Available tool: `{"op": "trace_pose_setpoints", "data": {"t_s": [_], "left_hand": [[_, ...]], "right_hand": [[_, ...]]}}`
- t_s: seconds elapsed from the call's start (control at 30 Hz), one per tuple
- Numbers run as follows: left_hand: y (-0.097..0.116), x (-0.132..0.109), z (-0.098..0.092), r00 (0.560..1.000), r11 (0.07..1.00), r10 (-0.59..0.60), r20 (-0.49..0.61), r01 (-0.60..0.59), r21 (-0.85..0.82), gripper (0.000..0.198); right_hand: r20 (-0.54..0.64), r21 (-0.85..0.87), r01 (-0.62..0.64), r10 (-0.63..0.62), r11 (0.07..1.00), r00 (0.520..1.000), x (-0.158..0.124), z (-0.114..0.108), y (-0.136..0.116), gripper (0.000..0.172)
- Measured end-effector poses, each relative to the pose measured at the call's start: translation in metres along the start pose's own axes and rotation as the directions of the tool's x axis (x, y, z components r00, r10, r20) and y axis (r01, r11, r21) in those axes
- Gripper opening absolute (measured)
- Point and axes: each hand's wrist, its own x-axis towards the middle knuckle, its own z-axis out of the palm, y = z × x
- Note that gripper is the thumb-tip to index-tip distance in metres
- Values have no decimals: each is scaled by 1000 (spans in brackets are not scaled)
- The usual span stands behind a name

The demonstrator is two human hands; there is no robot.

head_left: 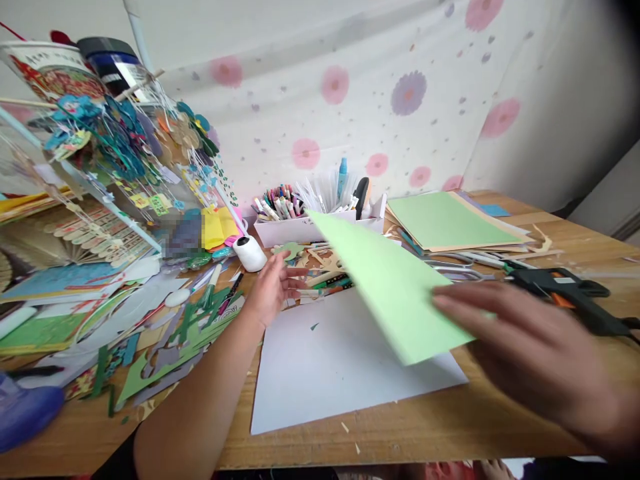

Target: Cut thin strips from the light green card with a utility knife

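My right hand (520, 353) is blurred by motion and grips the right edge of a light green sheet of paper (385, 287), which it holds tilted above a large white sheet (325, 373) on the wooden table. My left hand (273, 287) reaches forward with its fingers spread, holding nothing, just above tan paper cut-outs (320, 260) and markers (333, 283) lying at the white sheet's far edge.
A white box of pens (300, 213) stands at the back. A stack of green and tan paper (450, 220) lies back right, with a black glue gun (570, 293) and scissors (455, 263) near it. Paper scraps (150, 347), a white bottle (250, 253) and a cluttered rack (100, 147) fill the left.
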Motion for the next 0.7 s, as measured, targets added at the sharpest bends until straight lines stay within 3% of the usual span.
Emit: {"op": "trace_pose_setpoints", "data": {"t_s": [0.03, 0.1, 0.23, 0.27, 0.33, 0.37, 0.4, 0.43, 0.5, 0.63, 0.7], "left_hand": [[-2, 0, 1, 1000, 999, -19, 1, 19, -28, 65], [-6, 2, 1, 999, 999, -35, -37, 33, -39, 56], [0, -7, 4, 985, 998, 54, -164, -46, 54, 32], [5, -14, 7, 984, 993, 102, -147, -91, 79, 27], [20, -35, 17, 976, 971, 217, 15, -217, 101, 25], [27, -46, 22, 936, 943, 300, 182, -320, 88, 27], [33, -56, 28, 787, 847, 439, 434, -524, 93, 27], [38, -65, 33, 646, 737, 505, 572, -668, 102, 31], [42, -75, 41, 517, 597, 500, 694, -787, 157, 36], [38, -73, 44, 560, 547, 377, 738, -778, 310, 32], [36, -69, 43, 552, 543, 343, 760, -777, 319, 28]], "right_hand": [[93, 47, 78, -82, 996, 992, 5, 11, -8, 40], [223, 99, 102, -122, 990, 967, 11, 32, -26, 33], [322, 116, 78, -112, 990, 940, 9, 64, -51, 24], [328, 123, 73, -110, 990, 938, 8, 69, -54, 24], [342, 144, 50, -97, 988, 935, 5, 77, -57, 21], [355, 157, 30, -85, 987, 931, 5, 80, -58, 19], [373, 174, 4, -70, 985, 925, 4, 82, -58, 16], [396, 193, -25, -54, 981, 917, 4, 84, -57, 15], [430, 236, -80, -31, 968, 902, 5, 86, -56, 18], [473, 320, -148, -22, 936, 881, 6, 84, -51, 18], [489, 336, -158, -29, 928, 872, 5, 81, -45, 17]]}}
